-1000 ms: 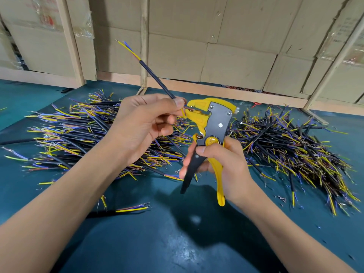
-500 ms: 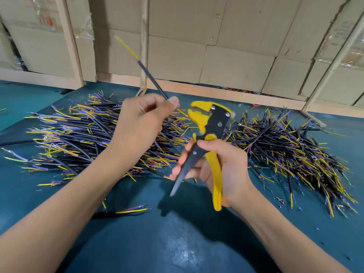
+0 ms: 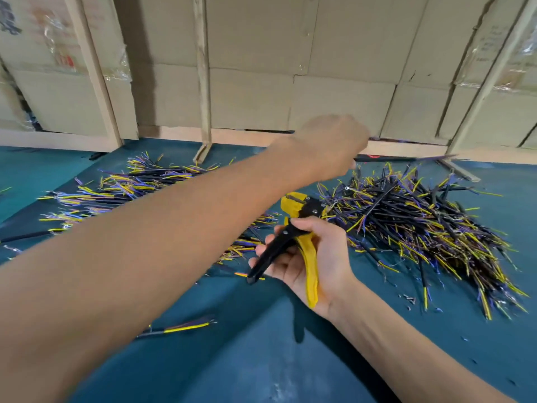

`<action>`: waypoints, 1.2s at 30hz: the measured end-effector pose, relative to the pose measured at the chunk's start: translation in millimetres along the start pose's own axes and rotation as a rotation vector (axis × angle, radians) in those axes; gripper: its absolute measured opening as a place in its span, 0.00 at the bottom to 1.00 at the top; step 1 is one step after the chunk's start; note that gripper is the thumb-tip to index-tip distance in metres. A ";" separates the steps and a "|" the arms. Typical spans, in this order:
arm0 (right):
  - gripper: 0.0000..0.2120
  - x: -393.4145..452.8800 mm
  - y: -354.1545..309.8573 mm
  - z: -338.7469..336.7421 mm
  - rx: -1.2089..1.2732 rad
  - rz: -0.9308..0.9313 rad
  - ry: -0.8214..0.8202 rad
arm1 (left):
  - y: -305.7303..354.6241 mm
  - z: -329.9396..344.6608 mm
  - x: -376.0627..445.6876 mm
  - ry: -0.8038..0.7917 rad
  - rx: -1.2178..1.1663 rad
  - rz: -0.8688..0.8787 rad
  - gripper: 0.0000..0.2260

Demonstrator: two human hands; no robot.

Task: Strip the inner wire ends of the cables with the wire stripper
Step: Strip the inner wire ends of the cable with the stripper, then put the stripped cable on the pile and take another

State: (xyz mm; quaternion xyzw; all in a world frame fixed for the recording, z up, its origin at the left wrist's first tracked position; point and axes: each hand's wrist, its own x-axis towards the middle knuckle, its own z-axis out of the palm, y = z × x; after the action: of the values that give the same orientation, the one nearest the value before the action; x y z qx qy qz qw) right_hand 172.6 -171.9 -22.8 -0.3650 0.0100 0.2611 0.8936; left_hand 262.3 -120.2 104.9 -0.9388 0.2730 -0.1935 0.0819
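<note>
A wide teal table (image 3: 261,359) is seen, with two big heaps of cut cables on it. One heap (image 3: 139,196) is spread at the left, and its ends look frayed and bare; the other heap (image 3: 421,228) is piled at the right. The left hand (image 3: 331,144) is stretched across to the far right, above the back of the right heap, and it is blurred, so the picture is not sharp there. A single black cable (image 3: 404,159) is pinched in its curled fingers and is held out flat over that heap (the loose end points to the right). It looks as if this cable is being put down on the right heap, though that is only a guess. The wire stripper (image 3: 299,225) is kept in the right hand (image 3: 316,257), near the middle of the table. The yellow handle is laid in the palm, the thumb is curled over the top, and the black handle is swung out over the fingertips, so the tool is not squeezed. To do this step well, the cable should be let go low over the heap, so it is not bounced away. The stripper should be kept still, with its mouth open for the next cable. One stray cable (image 3: 177,329) is left lying alone near the front.
</note>
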 end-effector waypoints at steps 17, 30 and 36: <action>0.12 -2.4 -36.6 -8.0 0.151 -0.439 0.014 | -81.8 52.2 -127.6 -0.322 -0.142 0.105 0.11; 0.19 1.8 -42.7 -19.2 0.183 -0.445 0.085 | -40.5 46.2 -167.4 -0.453 -0.173 0.139 0.13; 0.19 2.8 -45.1 -19.9 0.194 -0.447 0.087 | -37.0 39.9 -190.1 -0.347 -0.153 0.209 0.18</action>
State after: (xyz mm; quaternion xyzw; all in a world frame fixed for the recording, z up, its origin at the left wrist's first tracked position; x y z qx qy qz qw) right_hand 199.8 -210.6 -8.8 -0.2816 -0.0074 0.0388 0.9587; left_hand 148.9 16.2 17.6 -0.9281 0.3645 0.0020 0.0756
